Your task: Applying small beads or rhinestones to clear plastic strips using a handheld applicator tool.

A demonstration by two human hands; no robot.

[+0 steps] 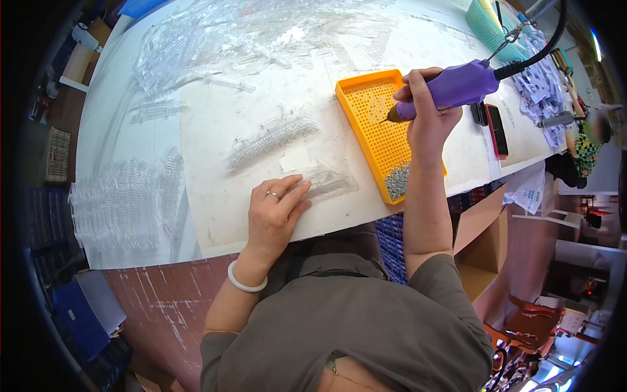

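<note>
The screwdriver is a power tool with a smooth purple body, a brown nose and a thin, dark bit; a black cord leaves its rear end, and a metal chain is attached there. It is located above the right part of the table, tilted, with the bit over an orange tray. The right hand is closed around the front of the body. The left hand rests near the front edge of the table, fingers bent and close together, fingertips at the left end of a clear plastic piece; whether they pinch or only press it cannot be told. The tray has a perforated floor and holds small silver screws in its near end. The table has a white, scuffed top. A row of clear parts lies beyond the left hand, a denser stack lies at the left, and a loose heap covers the far side. A phone and a green basket are at the right. In the room, a cardboard box stands beside the table, a wooden chair stands at lower right, and another person is in the right background
</note>
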